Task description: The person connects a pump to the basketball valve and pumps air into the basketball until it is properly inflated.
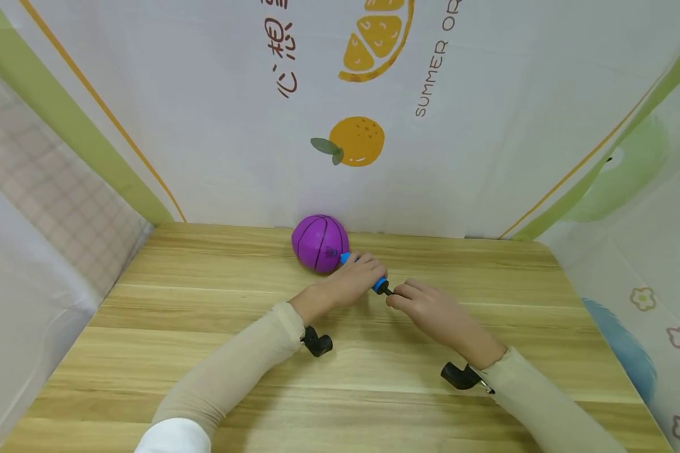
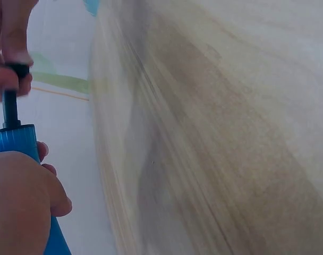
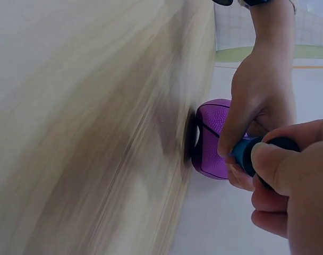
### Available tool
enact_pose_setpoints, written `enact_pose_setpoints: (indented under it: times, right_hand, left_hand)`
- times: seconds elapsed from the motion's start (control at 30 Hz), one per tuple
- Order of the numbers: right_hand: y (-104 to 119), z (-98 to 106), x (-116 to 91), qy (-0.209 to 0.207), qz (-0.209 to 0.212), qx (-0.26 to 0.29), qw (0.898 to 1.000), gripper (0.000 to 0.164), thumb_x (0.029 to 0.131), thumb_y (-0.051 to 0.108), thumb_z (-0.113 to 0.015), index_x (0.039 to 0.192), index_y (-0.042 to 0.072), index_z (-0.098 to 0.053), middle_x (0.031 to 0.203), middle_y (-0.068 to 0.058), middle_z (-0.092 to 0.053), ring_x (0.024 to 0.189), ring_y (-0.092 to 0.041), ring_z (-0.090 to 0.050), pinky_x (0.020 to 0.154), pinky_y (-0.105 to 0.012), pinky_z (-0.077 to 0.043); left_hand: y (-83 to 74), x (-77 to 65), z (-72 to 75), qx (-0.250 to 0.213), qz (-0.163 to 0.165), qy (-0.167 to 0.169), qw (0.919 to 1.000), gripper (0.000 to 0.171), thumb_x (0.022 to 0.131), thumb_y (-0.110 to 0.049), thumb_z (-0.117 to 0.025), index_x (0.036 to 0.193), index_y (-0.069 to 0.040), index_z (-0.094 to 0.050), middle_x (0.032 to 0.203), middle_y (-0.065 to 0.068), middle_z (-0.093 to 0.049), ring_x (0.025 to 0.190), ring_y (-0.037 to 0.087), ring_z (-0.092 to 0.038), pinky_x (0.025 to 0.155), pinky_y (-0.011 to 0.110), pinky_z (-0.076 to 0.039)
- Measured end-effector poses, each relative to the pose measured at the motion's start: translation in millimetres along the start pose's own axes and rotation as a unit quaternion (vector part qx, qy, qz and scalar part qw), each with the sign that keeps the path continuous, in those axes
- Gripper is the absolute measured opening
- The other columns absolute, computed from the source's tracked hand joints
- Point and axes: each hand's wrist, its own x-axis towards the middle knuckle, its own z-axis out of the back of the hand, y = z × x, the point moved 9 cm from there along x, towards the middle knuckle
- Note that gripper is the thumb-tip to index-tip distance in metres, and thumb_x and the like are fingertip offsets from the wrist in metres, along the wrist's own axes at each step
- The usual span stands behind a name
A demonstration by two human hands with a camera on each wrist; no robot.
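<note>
A purple ball (image 1: 319,244) with black basketball lines sits at the back of the table, its top looking uneven. My left hand (image 1: 356,280) wraps round the blue barrel of a hand pump (image 2: 17,139), whose front end points at the ball and reaches its side. In the left wrist view a dark rod sticks out of the barrel's rear. My right hand (image 1: 430,311) pinches the black handle (image 2: 17,70) at the end of that rod. From the right wrist, the ball (image 3: 212,141) shows behind the left hand and pump.
The wooden table (image 1: 249,264) backs onto a white curtain (image 1: 232,157) printed with oranges and lettering. More patterned cloth hangs along the left and right sides. A black camera mount (image 1: 317,343) sits at the left wrist, another (image 1: 461,376) at the right.
</note>
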Motion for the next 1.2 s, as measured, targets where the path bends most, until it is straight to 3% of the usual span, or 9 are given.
enact_pose_setpoints:
  times: [0.17, 0.37, 0.67, 0.73, 0.77, 0.83, 0.93, 1.2]
  right_hand:
    - [-0.7, -4.4, 6.5, 0.003, 0.002, -0.01, 1.0, 0.028, 0.08, -0.01, -0.079, 0.102, 0.006, -0.072, 0.094, -0.004, -0.066, 0.082, -0.016, -0.061, 0.069, -0.026, -0.055]
    - [1.1, -4.1, 10.1, 0.004, 0.006, -0.024, 1.0, 0.024, 0.082, -0.007, -0.079, 0.101, 0.006, -0.072, 0.092, -0.005, -0.066, 0.079, -0.016, -0.059, 0.066, -0.025, -0.054]
    - [9.4, 8.1, -7.7, -0.01, 0.02, -0.014, 1.0, 0.021, 0.081, -0.003, -0.08, 0.098, 0.006, -0.072, 0.088, -0.004, -0.066, 0.076, -0.016, -0.057, 0.063, -0.026, -0.053]
    - [12.3, 14.0, -13.1, -0.015, 0.024, -0.008, 1.0, 0.007, 0.092, 0.001, -0.071, 0.098, 0.005, -0.072, 0.089, -0.004, -0.066, 0.077, -0.016, -0.058, 0.065, -0.026, -0.053]
    - [14.0, 17.1, -15.5, -0.016, 0.026, -0.006, 1.0, 0.009, 0.099, 0.004, -0.063, 0.098, 0.005, -0.072, 0.089, -0.003, -0.066, 0.077, -0.016, -0.058, 0.065, -0.026, -0.054]
    - [17.2, 23.2, -20.4, -0.017, 0.026, 0.003, 1.0, 0.029, 0.109, 0.011, -0.046, 0.098, 0.005, -0.072, 0.09, -0.003, -0.066, 0.078, -0.016, -0.059, 0.066, -0.026, -0.054]
    - [21.7, 32.1, -27.1, -0.022, 0.025, 0.008, 0.999, 0.055, 0.112, 0.022, -0.021, 0.098, 0.006, -0.072, 0.09, -0.002, -0.066, 0.078, -0.015, -0.059, 0.066, -0.025, -0.054]
    - [28.0, 50.6, -37.4, -0.044, 0.03, 0.004, 0.999, 0.049, 0.113, 0.018, -0.027, 0.096, 0.006, -0.071, 0.091, -0.002, -0.065, 0.079, -0.015, -0.06, 0.067, -0.024, -0.054]
  left_hand:
    - [-0.6, -1.0, 1.1, 0.0, -0.01, -0.004, 0.9999, 0.03, 0.097, 0.007, -0.059, 0.118, -0.014, -0.057, 0.132, 0.001, -0.06, 0.131, 0.024, -0.046, 0.115, 0.047, -0.031]
    - [3.1, -2.5, 5.7, -0.007, -0.012, -0.016, 0.9998, 0.027, 0.097, 0.006, -0.061, 0.114, -0.016, -0.058, 0.124, -0.003, -0.062, 0.119, 0.02, -0.05, 0.116, 0.044, -0.031]
    - [5.8, -1.4, 3.3, -0.006, -0.009, -0.016, 0.9998, 0.028, 0.097, 0.003, -0.062, 0.115, -0.018, -0.059, 0.123, -0.005, -0.063, 0.121, 0.019, -0.051, 0.119, 0.042, -0.028]
    - [6.1, -1.1, 3.0, -0.004, -0.01, -0.017, 0.9998, 0.026, 0.098, 0.002, -0.061, 0.115, -0.018, -0.059, 0.123, -0.005, -0.063, 0.12, 0.018, -0.05, 0.118, 0.042, -0.029]
    - [6.3, -0.9, 3.1, -0.003, -0.01, -0.017, 0.9998, 0.026, 0.098, 0.001, -0.062, 0.115, -0.018, -0.059, 0.123, -0.005, -0.062, 0.12, 0.018, -0.05, 0.118, 0.041, -0.029]
    - [6.8, -0.7, 2.5, 0.0, -0.009, -0.014, 0.9999, 0.026, 0.098, 0.001, -0.062, 0.115, -0.018, -0.059, 0.125, -0.005, -0.062, 0.121, 0.018, -0.05, 0.118, 0.041, -0.028]
    - [7.3, -0.7, 2.5, 0.0, -0.008, -0.014, 0.9999, 0.028, 0.097, 0.002, -0.064, 0.116, -0.018, -0.059, 0.126, -0.005, -0.062, 0.123, 0.019, -0.05, 0.119, 0.042, -0.029]
    - [9.2, -0.6, 7.1, -0.005, -0.002, -0.021, 0.9998, 0.029, 0.097, 0.004, -0.063, 0.116, -0.017, -0.059, 0.126, -0.005, -0.063, 0.125, 0.019, -0.05, 0.118, 0.041, -0.028]
